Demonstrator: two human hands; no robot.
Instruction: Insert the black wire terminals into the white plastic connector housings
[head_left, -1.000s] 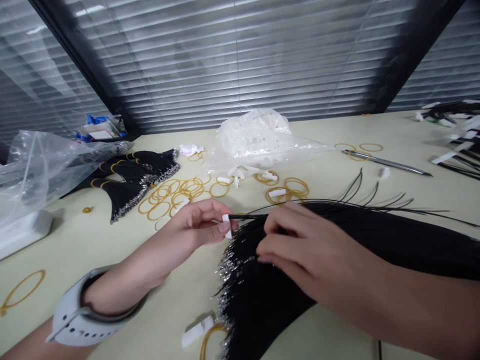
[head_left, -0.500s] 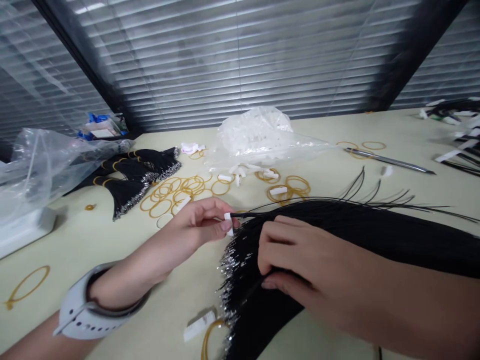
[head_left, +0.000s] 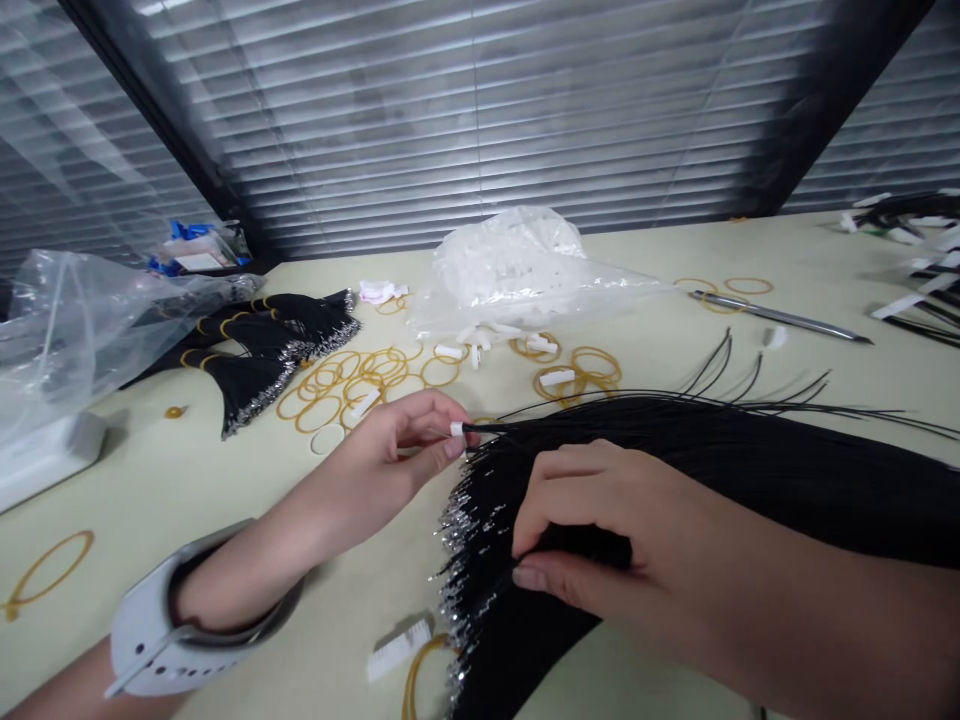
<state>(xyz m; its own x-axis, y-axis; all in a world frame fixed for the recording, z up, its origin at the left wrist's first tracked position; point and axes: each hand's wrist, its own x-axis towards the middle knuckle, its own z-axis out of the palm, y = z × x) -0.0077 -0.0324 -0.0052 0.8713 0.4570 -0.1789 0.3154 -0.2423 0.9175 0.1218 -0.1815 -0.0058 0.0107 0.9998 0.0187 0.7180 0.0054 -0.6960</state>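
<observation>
My left hand (head_left: pixel 394 450) pinches a small white plastic connector (head_left: pixel 457 429) between thumb and fingertips, with thin black wires running into it. A wide bundle of black wires (head_left: pixel 757 480) with silver tips (head_left: pixel 457 540) lies on the table to the right. My right hand (head_left: pixel 592 530) rests on this bundle, its thumb and fingers closed on a few strands. A grey wristband (head_left: pixel 161 625) circles my left wrist. Several loose wire ends (head_left: pixel 757 385) fan out beyond the bundle.
Yellow rubber bands (head_left: pixel 352 385) and white connectors (head_left: pixel 450 352) are scattered on the pale table (head_left: pixel 225 480). Farther back are a plastic bag (head_left: pixel 510 265), finished black wire bundles (head_left: pixel 277 345), a metal pen (head_left: pixel 780 316) and a clear bag (head_left: pixel 75 340) at left.
My right hand has shifted down the bundle and closed on strands. My left hand has lifted the connector slightly, and the view has tilted a little.
</observation>
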